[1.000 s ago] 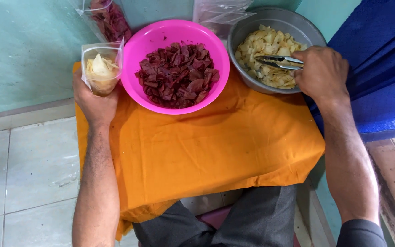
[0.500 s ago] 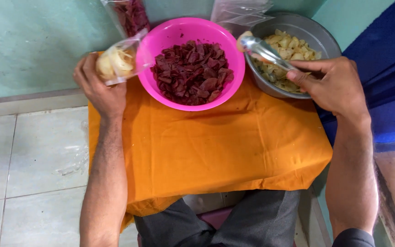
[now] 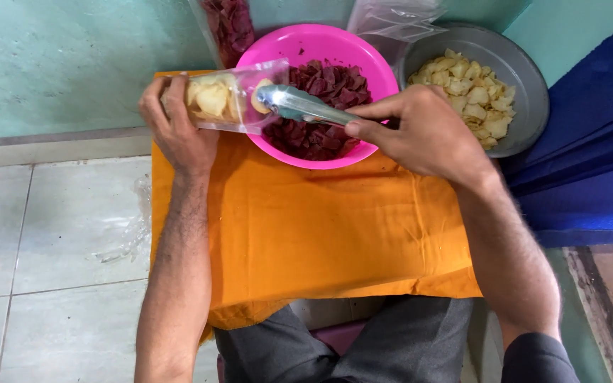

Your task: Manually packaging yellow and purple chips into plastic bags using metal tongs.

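My left hand (image 3: pixel 179 131) has a closed grip on a clear bag (image 3: pixel 230 103) of pale chips, tipped sideways beside the pink bowl (image 3: pixel 321 44). My right hand (image 3: pixel 420 131) squeezes metal tongs (image 3: pixel 299 106) nearly shut on one pale chip (image 3: pixel 259 97) at the bag's mouth, above the orange-covered worktop (image 3: pixel 321 227).

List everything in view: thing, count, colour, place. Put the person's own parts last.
Plastic bowl: one, pink, on the cloth, holds dark red chips.
Metal basin: one, grey, right of the bowl, holds pale yellow chips.
Cloth: one, orange, covers the low table.
Small clear bag: one, part full of pale chips, tilted in the left hand.
Tongs: one pair, silver, tips at the bag's mouth.
Filled bag: one, dark red chips, behind the bowl.
Empty bags: clear, count unclear, top centre.
Blue fabric: right edge.
Left hand: holds the small bag.
Right hand: grips the tongs.
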